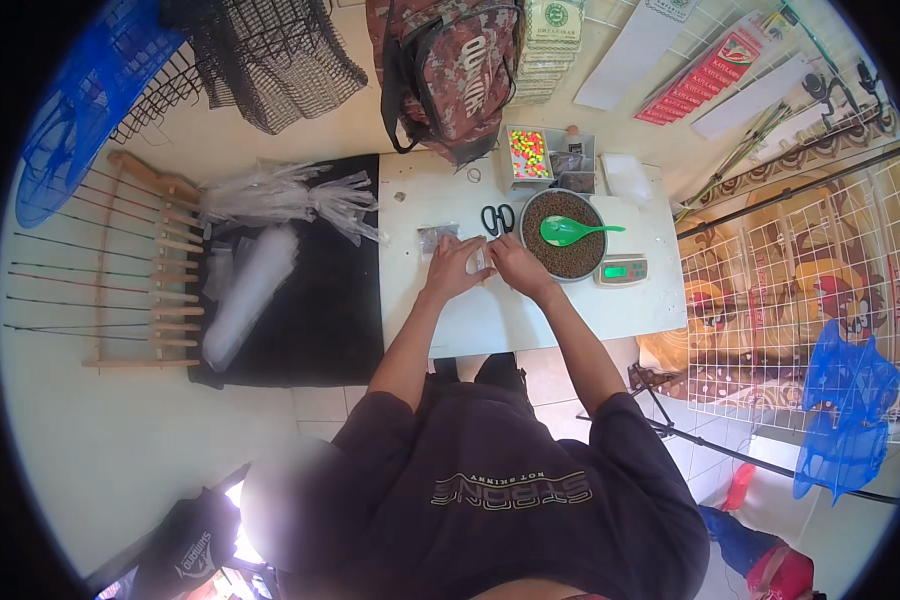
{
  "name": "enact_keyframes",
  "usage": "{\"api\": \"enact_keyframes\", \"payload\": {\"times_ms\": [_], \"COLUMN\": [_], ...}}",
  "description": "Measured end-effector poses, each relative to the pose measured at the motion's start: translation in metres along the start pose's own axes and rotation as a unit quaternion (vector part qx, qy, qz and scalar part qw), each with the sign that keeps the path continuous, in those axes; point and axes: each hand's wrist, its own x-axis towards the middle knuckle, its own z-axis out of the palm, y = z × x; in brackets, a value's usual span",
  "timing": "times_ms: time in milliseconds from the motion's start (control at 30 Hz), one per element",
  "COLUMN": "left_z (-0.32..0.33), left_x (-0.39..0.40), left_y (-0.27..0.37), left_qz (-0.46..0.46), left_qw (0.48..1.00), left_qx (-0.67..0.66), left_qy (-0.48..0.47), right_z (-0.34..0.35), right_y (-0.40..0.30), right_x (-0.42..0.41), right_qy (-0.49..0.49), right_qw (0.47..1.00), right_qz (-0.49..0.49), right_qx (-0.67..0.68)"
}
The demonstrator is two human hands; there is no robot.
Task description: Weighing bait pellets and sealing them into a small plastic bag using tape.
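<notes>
My left hand [452, 266] and my right hand [523, 264] meet over the white table, pinching a small clear plastic bag [481, 262] between them. Its contents are too small to make out. Just beyond my left fingers lies a small packet [436, 235] with dark contents. Black-handled scissors [497, 218] rest beyond my right fingertips. Beside my right hand stands a round metal bowl [526, 256] full of brown pellets [568, 262]. A green plastic spoon [562, 231] lies on the pellets. To the bowl's lower right is a digital scale [622, 270] with a lit green display.
A divided grey tray [529, 184] holds bright floats [527, 152], a bottle [573, 140] and dark packets. Plastic bags [292, 196] and a roll of clear plastic [250, 298] lie on black cloth [330, 300] at left. A Shimano backpack [450, 82] hangs behind the table.
</notes>
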Motion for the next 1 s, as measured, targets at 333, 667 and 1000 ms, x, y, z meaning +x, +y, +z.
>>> {"api": "enact_keyframes", "payload": {"times_ms": [333,667,1000], "left_z": [0.003,0.001,0.002], "left_x": [-0.001,-0.003,-0.006], "left_y": [-0.006,-0.006,-0.005], "left_qz": [0.009,0.027,0.023], "left_qw": [1.0,1.0,1.0], "left_qx": [0.007,0.008,0.009], "left_qy": [-0.01,0.003,0.002], "right_z": [-0.008,0.001,0.002], "right_y": [0.004,0.005,-0.001], "right_x": [0.003,0.006,0.007], "right_qy": [0.047,0.112,0.104], "right_qw": [0.998,0.993,0.991], "right_qz": [0.005,-0.044,-0.057], "right_qx": [0.032,0.001,-0.069]}}
